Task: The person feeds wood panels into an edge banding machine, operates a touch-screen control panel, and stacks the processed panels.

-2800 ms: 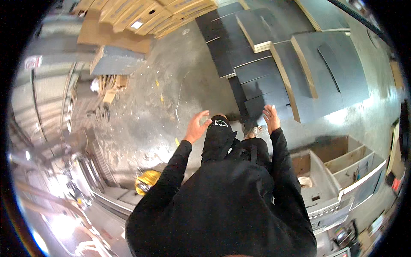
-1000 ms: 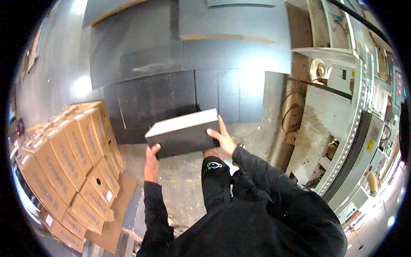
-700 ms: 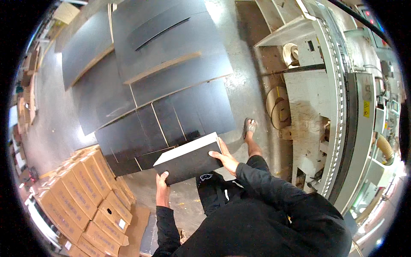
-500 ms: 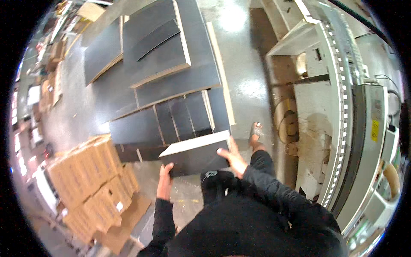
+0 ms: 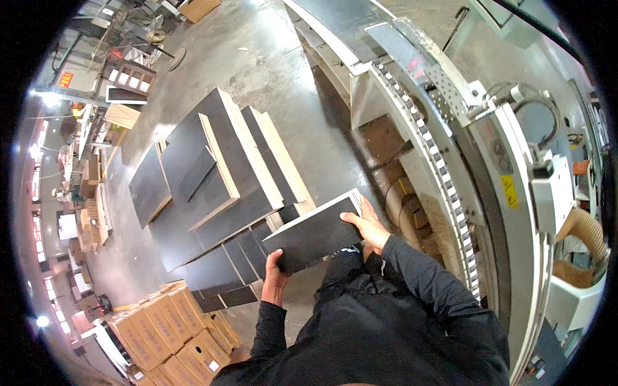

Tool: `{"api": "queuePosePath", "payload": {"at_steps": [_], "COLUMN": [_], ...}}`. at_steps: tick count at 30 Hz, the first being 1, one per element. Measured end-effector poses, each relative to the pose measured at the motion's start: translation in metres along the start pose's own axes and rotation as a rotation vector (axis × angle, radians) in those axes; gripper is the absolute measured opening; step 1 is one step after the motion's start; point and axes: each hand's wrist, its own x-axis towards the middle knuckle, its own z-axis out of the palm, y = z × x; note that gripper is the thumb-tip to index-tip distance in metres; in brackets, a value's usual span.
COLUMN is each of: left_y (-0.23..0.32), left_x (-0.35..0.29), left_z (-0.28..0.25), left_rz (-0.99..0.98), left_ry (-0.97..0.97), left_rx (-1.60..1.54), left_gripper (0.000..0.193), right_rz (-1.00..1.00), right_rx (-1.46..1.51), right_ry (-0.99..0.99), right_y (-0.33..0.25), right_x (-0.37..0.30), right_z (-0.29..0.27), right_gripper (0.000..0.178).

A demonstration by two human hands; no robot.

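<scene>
Between my two hands I carry a small stack of black boards (image 5: 318, 235) with a pale edge along its far side. At the near left corner, my left hand (image 5: 275, 276) grips it with the thumb on top. My right hand (image 5: 368, 225) is closed round its right end, thumb over the black face. Just beyond the boards lies a large pile of black panels (image 5: 232, 148) with light wood edges, in stacks of differing sizes. A narrow black strip (image 5: 197, 174) rests on top of one stack. How many boards I hold is hard to tell.
To my right runs a long machine (image 5: 444, 174) with a toothed track, a yellow label and a ribbed hose (image 5: 589, 225). Cardboard boxes (image 5: 164, 321) are stacked at the lower left. Shelving and wooden pieces line the far left.
My view has turned toward the right, so the machine fills more of it. The boards, still in both hands, have swung to the right, away from over the panel pile.
</scene>
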Motion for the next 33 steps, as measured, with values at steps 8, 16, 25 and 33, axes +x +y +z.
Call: {"api": "queuePosePath", "payload": {"at_steps": [8,16,25,33], "left_y": [0.093,0.244,0.377,0.375], "left_x": [0.096,0.243,0.415,0.483], "left_z": [0.069,0.178,0.371,0.552], "left_rz": [0.137,0.199,0.22,0.19], "left_ry": [0.056,0.013,0.068,-0.02], "left_rx": [0.079,0.07,0.145,0.305], "left_gripper": [0.039,0.023,0.031,0.06], "right_rz": [-0.049,-0.092,-0.096,0.123], "right_rx": [0.09,0.268,0.167,0.128], "right_ry": [-0.083,-0.216,-0.245,-0.138], "right_y": [-0.092,-0.244,-0.435,-0.491], "right_x": [0.124,0.3,0.507,0.618], "right_z": [-0.022,-0.056,-0.174,-0.331], "right_gripper": [0.108,0.091,0.071,0.067]}}
